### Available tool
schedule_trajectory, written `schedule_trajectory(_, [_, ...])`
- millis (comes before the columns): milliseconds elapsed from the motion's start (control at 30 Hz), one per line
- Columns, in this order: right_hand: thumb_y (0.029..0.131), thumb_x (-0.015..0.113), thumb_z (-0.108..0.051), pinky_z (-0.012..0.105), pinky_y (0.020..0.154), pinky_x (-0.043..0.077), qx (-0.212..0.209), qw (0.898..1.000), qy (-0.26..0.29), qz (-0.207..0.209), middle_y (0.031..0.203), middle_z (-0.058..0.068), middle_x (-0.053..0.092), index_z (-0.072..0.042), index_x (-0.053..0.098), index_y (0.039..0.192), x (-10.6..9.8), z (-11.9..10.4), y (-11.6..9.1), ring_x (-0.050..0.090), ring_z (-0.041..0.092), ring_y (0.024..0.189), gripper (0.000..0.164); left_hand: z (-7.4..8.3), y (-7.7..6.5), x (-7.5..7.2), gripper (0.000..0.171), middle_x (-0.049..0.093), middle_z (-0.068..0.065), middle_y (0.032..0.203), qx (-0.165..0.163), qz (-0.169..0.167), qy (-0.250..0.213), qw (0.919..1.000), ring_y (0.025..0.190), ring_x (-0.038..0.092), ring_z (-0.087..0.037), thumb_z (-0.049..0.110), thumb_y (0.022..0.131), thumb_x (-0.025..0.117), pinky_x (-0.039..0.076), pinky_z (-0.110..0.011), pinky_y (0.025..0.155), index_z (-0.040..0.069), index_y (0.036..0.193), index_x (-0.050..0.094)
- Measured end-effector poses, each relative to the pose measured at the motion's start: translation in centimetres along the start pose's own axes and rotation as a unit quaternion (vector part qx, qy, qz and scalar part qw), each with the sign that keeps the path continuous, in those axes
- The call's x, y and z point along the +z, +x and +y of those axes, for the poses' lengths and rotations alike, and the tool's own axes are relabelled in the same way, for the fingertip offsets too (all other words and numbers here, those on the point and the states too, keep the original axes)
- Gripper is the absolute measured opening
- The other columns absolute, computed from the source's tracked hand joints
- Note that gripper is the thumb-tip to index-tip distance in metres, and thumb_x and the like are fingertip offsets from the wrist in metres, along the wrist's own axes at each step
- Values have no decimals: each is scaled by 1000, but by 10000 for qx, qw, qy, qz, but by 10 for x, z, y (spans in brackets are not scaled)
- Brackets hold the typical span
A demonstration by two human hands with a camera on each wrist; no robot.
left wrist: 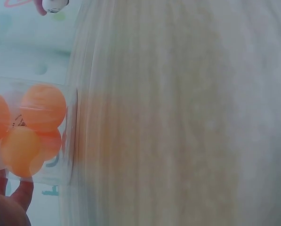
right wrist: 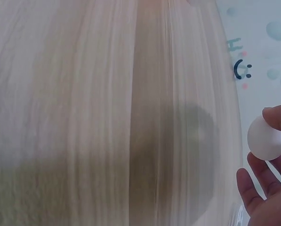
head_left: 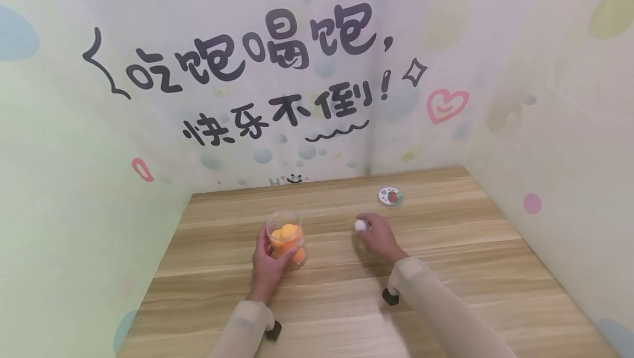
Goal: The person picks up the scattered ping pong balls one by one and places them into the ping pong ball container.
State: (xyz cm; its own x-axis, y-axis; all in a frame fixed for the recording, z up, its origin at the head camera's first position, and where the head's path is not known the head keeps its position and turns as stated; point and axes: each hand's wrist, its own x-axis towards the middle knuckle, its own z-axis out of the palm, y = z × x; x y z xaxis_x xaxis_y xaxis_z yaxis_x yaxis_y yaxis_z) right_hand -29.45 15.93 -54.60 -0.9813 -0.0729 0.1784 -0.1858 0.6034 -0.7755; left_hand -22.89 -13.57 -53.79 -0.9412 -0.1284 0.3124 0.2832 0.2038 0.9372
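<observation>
My left hand [head_left: 269,263] grips a clear plastic jar [head_left: 283,216] from its left side, fingers and thumb wrapped round the wall. Several orange ping-pong balls [head_left: 289,231] fill much of the open-topped jar. The left wrist view shows these orange balls [left wrist: 22,151] through the wall, with fingertips [left wrist: 22,192] against it. To the right of the jar, my right hand [head_left: 382,238] pinches a white ping-pong ball [head_left: 361,226] above the table. Thumb and fingers hold that ball [right wrist: 266,139] in the right wrist view too.
A flat round disc [head_left: 391,196] with a red and green picture lies near the table's back, beyond my right hand. The wood-grain table [head_left: 337,303] meets a printed back wall [head_left: 317,154], with side walls left and right.
</observation>
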Motion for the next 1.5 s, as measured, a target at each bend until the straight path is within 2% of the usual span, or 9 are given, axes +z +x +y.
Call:
schedule_trajectory(67, [85, 70, -2, 49, 92, 47, -93, 9999, -34, 28, 117, 17, 62, -1, 63, 120, 2, -2, 0, 57, 32, 108, 36, 7, -2, 0, 88, 43, -21, 145, 32, -21, 41, 10000, 131, 44, -33, 9, 77, 83, 36, -54, 105, 6, 149, 32])
schedule_trajectory(467, [82, 74, -4, 42, 82, 52, -288, 9994, 188, 20, 114, 13, 63, -4, 65, 119, 7, -27, -2, 60, 26, 96, 38, 8, -3, 0, 87, 44, -19, 145, 68, -9, -31, 10000, 132, 43, -33, 10, 76, 83, 36, -54, 105, 7, 148, 34])
schedule_trajectory(700, [83, 75, -5, 39, 79, 53, -310, 9985, 448, -65, 114, 11, 64, -5, 66, 119, 9, -43, -1, 61, 23, 90, 37, 10, -2, 0, 86, 44, -16, 146, -67, -27, -23, 10000, 132, 43, -30, 11, 78, 83, 36, -51, 106, 11, 148, 34])
schedule_trajectory(933, [82, 76, -6, 37, 76, 53, -560, 9969, 524, -148, 112, 9, 65, -6, 67, 118, 12, -55, 1, 61, 20, 86, 37, 9, -2, 0, 86, 44, -18, 145, -35, -19, -80, 10000, 131, 44, -30, 10, 77, 83, 36, -51, 106, 10, 148, 35])
schedule_trajectory(1267, [83, 75, -7, 36, 76, 53, -507, 9962, 649, -273, 113, 8, 64, -9, 66, 120, 13, -75, 1, 60, 21, 88, 38, 10, -2, 1, 86, 44, -19, 145, -48, 5, -54, 10000, 131, 44, -32, 9, 77, 83, 36, -53, 106, 6, 148, 34])
schedule_trajectory(1500, [84, 75, -8, 36, 79, 52, -598, 9944, 816, -312, 115, 6, 64, -9, 64, 123, 21, -90, 1, 59, 20, 93, 41, 9, -2, 0, 86, 45, -16, 145, -64, 36, -3, 10000, 131, 44, -31, 10, 77, 83, 36, -52, 105, 9, 148, 34])
